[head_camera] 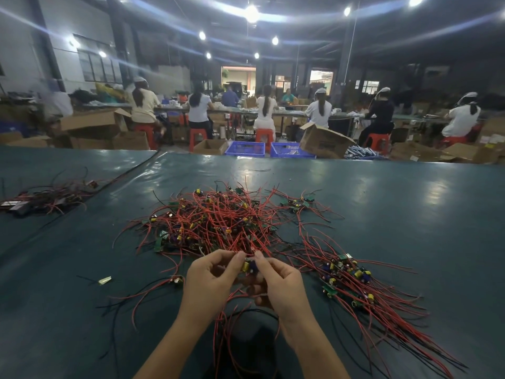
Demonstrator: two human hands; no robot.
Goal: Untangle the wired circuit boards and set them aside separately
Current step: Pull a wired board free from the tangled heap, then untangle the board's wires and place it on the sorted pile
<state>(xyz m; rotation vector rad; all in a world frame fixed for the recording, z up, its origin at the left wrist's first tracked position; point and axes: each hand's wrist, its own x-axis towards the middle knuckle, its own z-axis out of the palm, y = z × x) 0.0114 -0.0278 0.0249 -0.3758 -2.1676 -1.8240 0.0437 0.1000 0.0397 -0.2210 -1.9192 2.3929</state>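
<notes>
Green counter (410, 201) in a busy workshop, task maybe a third done by our guess: big tangled heap (216, 222) ahead, set-aside bunch (352, 280) on the right, and our left hand (210, 280) and right hand (278, 283) both pinch one wired board (248, 266) in a narrow grip just before the heap.

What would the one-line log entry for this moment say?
step: untangling | left hand: pinches circuit board | right hand: pinches same board | tangled pile: beyond hands | straightened bundle: right
</notes>
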